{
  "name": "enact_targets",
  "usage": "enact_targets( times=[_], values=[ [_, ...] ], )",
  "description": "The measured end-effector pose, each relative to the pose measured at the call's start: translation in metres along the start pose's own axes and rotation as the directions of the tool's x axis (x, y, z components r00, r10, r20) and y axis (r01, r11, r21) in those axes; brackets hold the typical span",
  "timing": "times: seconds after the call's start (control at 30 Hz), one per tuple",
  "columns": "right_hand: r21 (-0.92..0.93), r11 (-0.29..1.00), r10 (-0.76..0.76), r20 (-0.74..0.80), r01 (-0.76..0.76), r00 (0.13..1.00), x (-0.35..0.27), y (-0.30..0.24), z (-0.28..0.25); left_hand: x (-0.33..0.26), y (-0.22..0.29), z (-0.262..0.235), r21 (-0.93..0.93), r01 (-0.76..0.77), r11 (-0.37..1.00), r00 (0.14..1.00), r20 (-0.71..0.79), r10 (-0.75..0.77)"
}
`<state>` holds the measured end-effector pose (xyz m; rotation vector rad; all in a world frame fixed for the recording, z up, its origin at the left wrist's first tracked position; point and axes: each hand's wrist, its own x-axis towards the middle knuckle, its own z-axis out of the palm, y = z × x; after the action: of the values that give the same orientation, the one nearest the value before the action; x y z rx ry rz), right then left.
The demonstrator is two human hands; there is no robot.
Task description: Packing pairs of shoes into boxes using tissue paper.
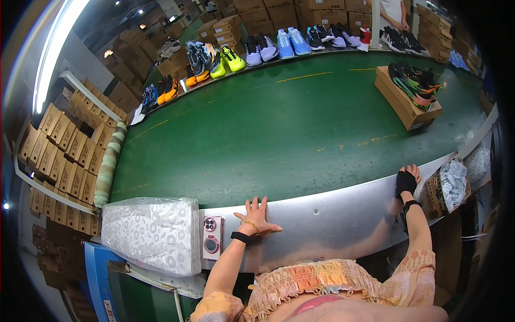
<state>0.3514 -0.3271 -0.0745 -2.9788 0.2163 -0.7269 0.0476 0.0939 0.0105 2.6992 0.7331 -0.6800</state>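
My left hand [256, 218] lies flat on the metal edge plate [316, 228] of the conveyor, fingers spread, with nothing in it. A bracelet and a black band circle that wrist. Just left of it is a phone [212, 239] in a pinkish case, beside a plastic-wrapped stack of patterned paper [150, 233]. My right hand [407, 181], in a black fingerless glove, rests at the plate's far edge, fingers reaching toward the green belt [257, 145]. It holds nothing that I can see. Near it stands a carton [432, 196] with crumpled white paper [452, 182].
On the belt at the right, a brown shoebox [399, 104] carries dark shoes with green and orange [416, 86]. Several pairs of sneakers [292, 42] line the far ledge. Stacked shoeboxes [64, 155] fill the left side. Another person [394, 16] stands across the belt.
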Motion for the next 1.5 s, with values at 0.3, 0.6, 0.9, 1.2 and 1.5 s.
enact_targets(
  times=[0.3,0.6,0.9,1.2,1.5],
  values=[
    [-0.01,1.0,-0.001,-0.014,0.001,1.0,0.0,0.001,0.002,0.003,-0.003,0.004,-0.051,-0.03,0.998,0.999,-0.028,0.028],
    [-0.006,1.0,0.001,0.054,-0.001,0.999,0.001,-0.004,-0.002,0.001,-0.003,0.003,-0.048,-0.014,0.999,1.0,-0.015,0.013],
    [-0.121,0.979,-0.026,0.72,0.162,0.694,0.083,0.014,0.06,0.0,-0.005,0.005,-0.043,-0.022,0.999,0.999,-0.032,0.021],
    [0.714,0.32,0.276,0.558,-0.622,0.783,0.209,-0.025,0.063,-0.003,-0.001,-0.001,-0.014,-0.016,1.0,1.0,-0.018,0.016],
    [0.703,-0.165,0.312,0.703,-0.692,0.64,0.232,-0.032,0.068,0.002,0.001,-0.001,-0.001,-0.025,1.0,0.999,-0.032,0.025]
  ],
)
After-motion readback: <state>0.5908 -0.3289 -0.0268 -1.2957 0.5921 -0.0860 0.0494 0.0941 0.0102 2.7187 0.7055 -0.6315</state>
